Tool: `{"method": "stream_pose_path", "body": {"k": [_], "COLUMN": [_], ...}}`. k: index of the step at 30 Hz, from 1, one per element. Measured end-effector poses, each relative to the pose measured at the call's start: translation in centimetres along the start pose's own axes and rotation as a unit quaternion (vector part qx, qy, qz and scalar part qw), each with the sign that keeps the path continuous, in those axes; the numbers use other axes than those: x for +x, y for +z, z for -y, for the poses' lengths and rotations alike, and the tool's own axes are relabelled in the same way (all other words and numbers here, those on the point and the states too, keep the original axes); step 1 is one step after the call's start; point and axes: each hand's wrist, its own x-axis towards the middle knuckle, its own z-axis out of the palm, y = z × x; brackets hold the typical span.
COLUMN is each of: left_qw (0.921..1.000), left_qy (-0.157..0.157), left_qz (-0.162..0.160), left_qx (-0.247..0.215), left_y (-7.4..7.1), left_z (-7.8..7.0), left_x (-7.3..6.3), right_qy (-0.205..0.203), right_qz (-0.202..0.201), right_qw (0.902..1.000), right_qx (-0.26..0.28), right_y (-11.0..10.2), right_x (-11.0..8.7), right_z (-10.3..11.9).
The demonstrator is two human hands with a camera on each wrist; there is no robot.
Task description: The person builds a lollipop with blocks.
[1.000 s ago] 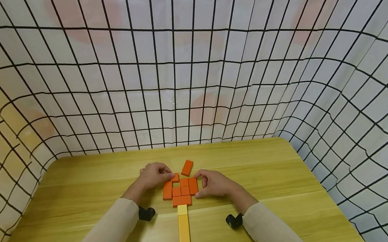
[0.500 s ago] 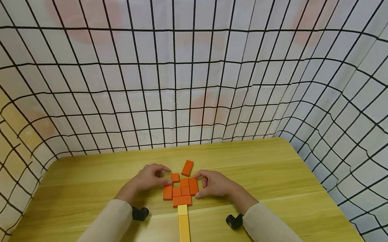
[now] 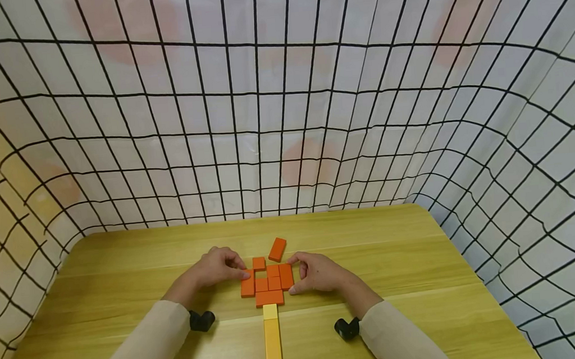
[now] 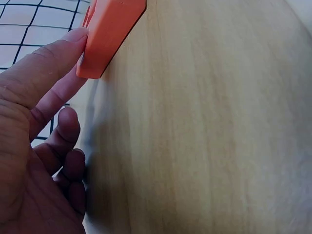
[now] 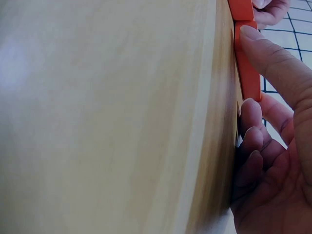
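Observation:
Flat orange blocks lie grouped in the middle of the wooden table [image 3: 377,285]. My left hand [image 3: 215,267] pinches the upright orange rectangular block [image 3: 247,287] at the group's left side, with its thumb and index finger at the far end. In the left wrist view, the thumb presses that orange block [image 4: 112,36] and the other fingers curl below. My right hand [image 3: 321,272] pinches the right-hand orange rectangular block [image 3: 287,277] between thumb and index finger, one at each end. Small orange squares [image 3: 273,271] sit between the two held blocks, above a crosswise orange block [image 3: 269,298].
A separate orange square [image 3: 258,263] lies above the left part of the group. Beyond it is a tilted orange rectangular block [image 3: 277,249]. A small yellow square [image 3: 270,311] and a long yellow block [image 3: 273,347] run toward me. Black netting [image 3: 258,131] surrounds the table.
My left hand has let go of the upper orange square, drawn back toward the left, and taken hold of the left rectangular block. My right hand has stayed in place.

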Motion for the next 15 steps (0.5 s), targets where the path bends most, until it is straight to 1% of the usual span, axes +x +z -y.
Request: {"method": "stream_pose_path", "body": {"k": [4, 9, 12, 15], "left_qw": [0.9999, 0.9997, 0.9999, 0.9994], "left_qy": [0.004, -0.002, 0.000, 0.005], "left_qz": [0.008, 0.019, 0.014, -0.003], "left_qx": [-0.012, -0.013, 0.002, 0.034], "left_y": [-0.07, -0.26, -0.23, 0.07], "left_z": [0.03, -0.19, -0.46, -0.69], "left_x": [0.08, 0.24, 0.43, 0.77], "right_qy": [-0.005, -0.008, -0.008, -0.007], "right_qz": [0.000, 0.001, 0.001, 0.002], "right_qw": [1.0000, 1.0000, 1.0000, 1.0000], "right_qx": [-0.003, -0.005, -0.005, -0.004], "right_y": [-0.04, -0.06, -0.06, -0.07], "right_x": [0.03, 0.02, 0.04, 0.06], "right_z": [-0.08, -0.07, -0.07, -0.10]}}
